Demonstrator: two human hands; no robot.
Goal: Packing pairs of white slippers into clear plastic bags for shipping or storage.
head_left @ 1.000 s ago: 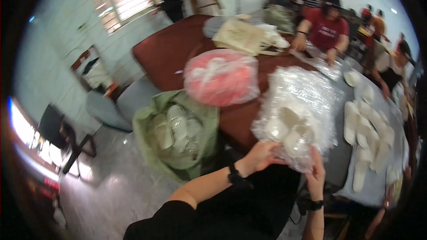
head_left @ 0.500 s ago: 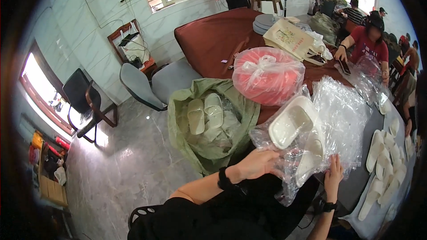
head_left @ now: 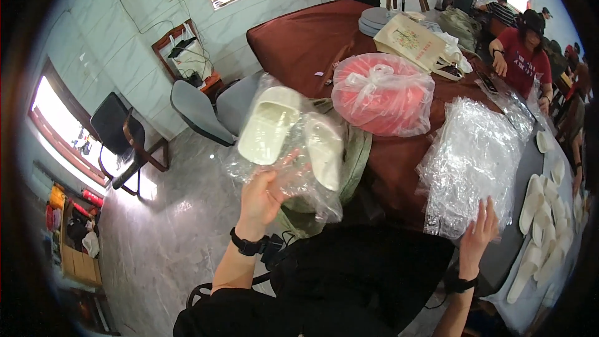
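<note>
My left hand [head_left: 261, 203] grips a clear plastic bag with a pair of white slippers [head_left: 269, 126] inside, lifted in front of the green sack [head_left: 355, 159]. The bagged pair hides most of the sack's opening. My right hand [head_left: 479, 231] lies with fingers stretched out on the near edge of a stack of clear plastic bags [head_left: 472, 159] on the table. Several loose white slippers [head_left: 541, 224] lie on the grey surface to the right of that hand.
A red bundle in clear plastic [head_left: 384, 95] sits on the brown-covered table [head_left: 306, 34], with a cream tote bag [head_left: 409, 43] behind it. Grey chairs [head_left: 196, 112] stand left of the table. A person in a red shirt [head_left: 524, 59] works at the far right.
My left hand has carried the bagged slippers leftward, from beside the plastic stack to over the green sack. My right hand has come to rest on the stack's near edge.
</note>
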